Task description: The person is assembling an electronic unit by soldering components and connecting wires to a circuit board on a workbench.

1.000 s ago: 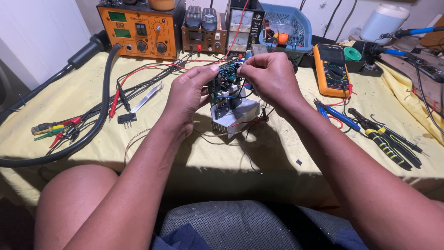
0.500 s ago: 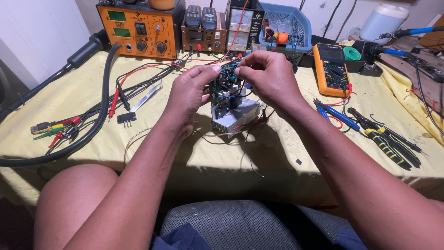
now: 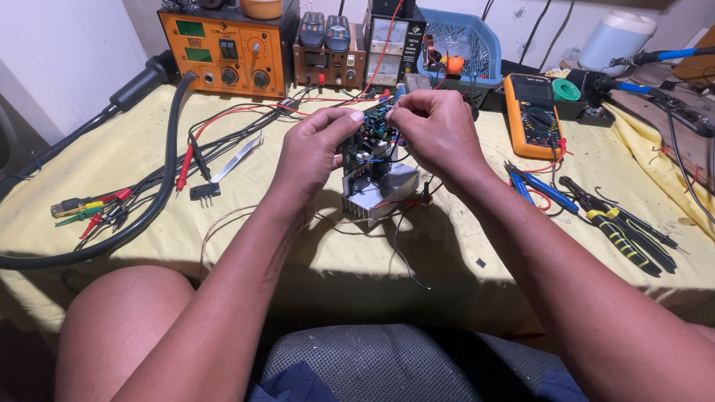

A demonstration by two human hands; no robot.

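Note:
A green circuit board (image 3: 370, 138) with a finned aluminium heat sink (image 3: 380, 192) stands tilted on the yellow cloth (image 3: 447, 253) at the table's middle. My left hand (image 3: 316, 152) grips the board's left edge, thumb on its top corner. Closed around the board's upper right corner, my right hand (image 3: 436, 134) pinches something small there that its fingers hide. Thin red and black wires (image 3: 406, 246) trail from the board toward me.
An orange bench unit (image 3: 227, 45), a small meter box (image 3: 328, 48) and a blue basket (image 3: 462, 45) line the back. An orange multimeter (image 3: 532, 115) and pliers (image 3: 618, 231) lie right. A thick black hose (image 3: 156, 201) and test leads (image 3: 89, 212) lie left.
The board and both hands have stayed in place; only the fingers at the board's top edge have shifted slightly.

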